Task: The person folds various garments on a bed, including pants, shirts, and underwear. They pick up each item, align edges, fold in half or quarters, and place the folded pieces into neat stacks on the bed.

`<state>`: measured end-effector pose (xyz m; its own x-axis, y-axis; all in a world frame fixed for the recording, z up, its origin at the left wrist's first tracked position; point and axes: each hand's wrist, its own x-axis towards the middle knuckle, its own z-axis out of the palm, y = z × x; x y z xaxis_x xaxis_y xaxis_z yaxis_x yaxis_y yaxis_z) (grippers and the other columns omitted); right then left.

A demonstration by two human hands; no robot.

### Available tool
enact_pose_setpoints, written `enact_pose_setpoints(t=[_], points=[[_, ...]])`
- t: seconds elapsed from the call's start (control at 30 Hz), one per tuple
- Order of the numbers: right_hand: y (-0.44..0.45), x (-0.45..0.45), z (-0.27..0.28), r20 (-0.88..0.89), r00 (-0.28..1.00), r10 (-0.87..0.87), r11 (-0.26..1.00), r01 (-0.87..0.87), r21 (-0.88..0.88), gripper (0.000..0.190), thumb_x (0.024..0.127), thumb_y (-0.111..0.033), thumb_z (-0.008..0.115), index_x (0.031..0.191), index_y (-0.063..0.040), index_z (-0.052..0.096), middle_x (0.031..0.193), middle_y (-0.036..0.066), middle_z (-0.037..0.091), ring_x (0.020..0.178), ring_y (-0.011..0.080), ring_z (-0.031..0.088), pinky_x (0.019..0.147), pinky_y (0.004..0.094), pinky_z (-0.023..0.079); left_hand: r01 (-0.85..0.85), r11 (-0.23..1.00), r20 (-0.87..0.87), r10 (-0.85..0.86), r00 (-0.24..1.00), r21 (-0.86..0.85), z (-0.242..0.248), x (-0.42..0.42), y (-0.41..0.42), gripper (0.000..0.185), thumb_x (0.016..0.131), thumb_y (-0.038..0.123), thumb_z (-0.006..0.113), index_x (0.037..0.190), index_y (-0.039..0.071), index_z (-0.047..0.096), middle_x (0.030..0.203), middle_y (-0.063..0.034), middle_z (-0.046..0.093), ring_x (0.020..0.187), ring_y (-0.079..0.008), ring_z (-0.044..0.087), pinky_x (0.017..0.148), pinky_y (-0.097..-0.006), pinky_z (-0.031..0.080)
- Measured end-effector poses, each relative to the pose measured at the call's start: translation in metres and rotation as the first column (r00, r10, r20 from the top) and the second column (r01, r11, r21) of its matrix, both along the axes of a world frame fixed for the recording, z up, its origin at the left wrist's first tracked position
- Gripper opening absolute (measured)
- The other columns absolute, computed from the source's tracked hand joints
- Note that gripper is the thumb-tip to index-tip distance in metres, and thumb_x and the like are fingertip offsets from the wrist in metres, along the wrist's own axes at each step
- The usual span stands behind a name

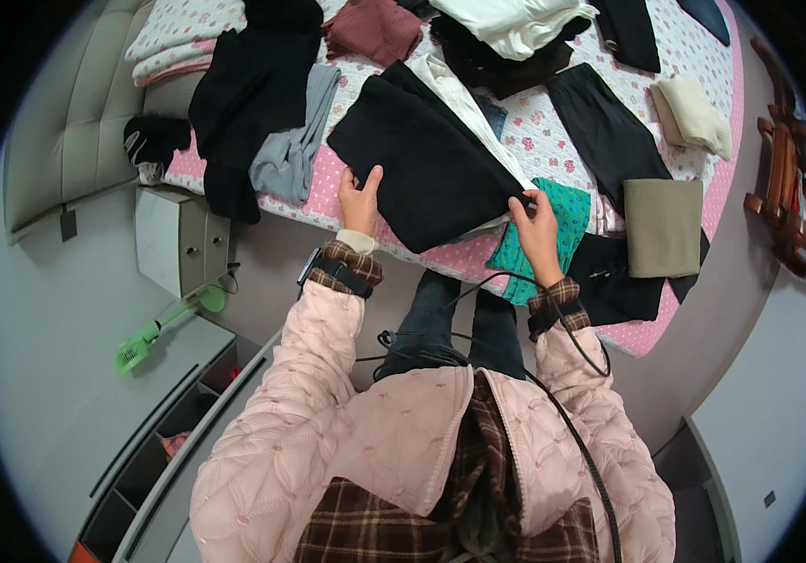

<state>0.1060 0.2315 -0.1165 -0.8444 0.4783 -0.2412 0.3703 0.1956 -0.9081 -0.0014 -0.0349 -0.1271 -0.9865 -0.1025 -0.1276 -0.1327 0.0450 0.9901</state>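
Observation:
A folded black garment (431, 158) lies on the bed in front of me, over a white garment (473, 105). My left hand (361, 200) is at its lower left edge, thumb and fingers apart; whether it pinches the cloth is unclear. At the lower right corner, my right hand (535, 229) has thumb and fingers closed on the black cloth. Green patterned fabric (561, 211) lies beside and under my right hand. Left of the black garment is a grey garment (290, 155), partly beneath more black clothing (255, 91).
Across the bed quilt (530, 141) lie black trousers (607, 134), a folded olive cloth (663, 229), a maroon garment (373, 29) and a cream one (695, 116). A nightstand (178, 239) stands left, an open drawer (157, 450) lower left, a wooden chair (790, 176) right. A black cable crosses my right sleeve.

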Motion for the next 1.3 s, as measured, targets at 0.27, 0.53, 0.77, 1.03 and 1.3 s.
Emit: enact_pose_setpoints(t=[0.27, 0.53, 0.77, 1.03, 1.3], points=[[0.013, -0.020, -0.019, 0.212, 0.973, 0.094, 0.992, -0.109, 0.059, 0.033, 0.077, -0.021, 0.076, 0.096, -0.002, 0.055, 0.085, 0.010, 0.058, 0.078, 0.0188, 0.055, 0.071, 0.0324, 0.046, 0.082, 0.886, -0.276, -0.228, 0.934, -0.457, 0.020, 0.002, 0.011, 0.032, 0.081, 0.007, 0.068, 0.110, -0.001, 0.057, 0.146, -0.0262, 0.028, 0.135, -0.0422, 0.029, 0.110, -0.0434, 0.027], [-0.054, -0.031, 0.052, -0.227, 0.946, 0.234, 0.902, -0.298, -0.312, 0.075, 0.076, -0.028, 0.078, 0.134, 0.001, 0.040, 0.135, 0.015, 0.045, 0.122, 0.0240, 0.044, 0.100, 0.0348, 0.038, 0.479, 0.736, -0.344, -0.658, 0.670, -0.477, 0.059, 0.016, 0.072, 0.025, 0.066, -0.001, 0.065, 0.089, 0.003, 0.057, 0.147, -0.0177, 0.035, 0.134, -0.0410, 0.034, 0.108, -0.0446, 0.033], [-0.039, -0.033, 0.049, -0.086, 0.960, -0.266, 0.552, 0.079, -0.830, 0.042, 0.096, -0.030, 0.057, 0.120, 0.004, 0.053, 0.115, 0.012, 0.059, 0.097, 0.0169, 0.058, 0.083, 0.0307, 0.049, 0.498, 0.643, -0.329, -0.746, 0.578, -0.582, 0.069, 0.031, 0.068, 0.046, 0.069, 0.016, 0.076, 0.111, 0.009, 0.060, 0.143, -0.0150, 0.041, 0.136, -0.0353, 0.033, 0.111, -0.0487, 0.025], [-0.008, 0.031, 0.060, -0.012, 0.974, -0.227, 0.631, 0.137, -0.764, 0.042, 0.099, -0.025, 0.050, 0.133, 0.000, 0.044, 0.133, 0.012, 0.052, 0.120, 0.0240, 0.052, 0.104, 0.0379, 0.042, 0.089, 0.974, -0.189, -0.129, 0.973, -0.206, 0.059, 0.018, 0.019, 0.103, 0.065, 0.011, 0.084, 0.146, 0.004, 0.021, 0.149, -0.0205, 0.026, 0.135, -0.0328, 0.032, 0.108, -0.0434, 0.031], [-0.015, 0.045, 0.066, 0.027, 0.933, -0.359, 0.244, 0.122, -0.962, 0.047, 0.101, -0.037, 0.041, 0.134, -0.003, 0.046, 0.135, 0.010, 0.051, 0.124, 0.0243, 0.048, 0.110, 0.0401, 0.034, 0.527, 0.726, -0.239, -0.662, 0.711, -0.443, 0.081, 0.052, 0.089, 0.047, 0.069, 0.003, 0.072, 0.115, 0.009, 0.064, 0.101, -0.0102, 0.057, 0.095, -0.0286, 0.056, 0.085, -0.0388, 0.045]])
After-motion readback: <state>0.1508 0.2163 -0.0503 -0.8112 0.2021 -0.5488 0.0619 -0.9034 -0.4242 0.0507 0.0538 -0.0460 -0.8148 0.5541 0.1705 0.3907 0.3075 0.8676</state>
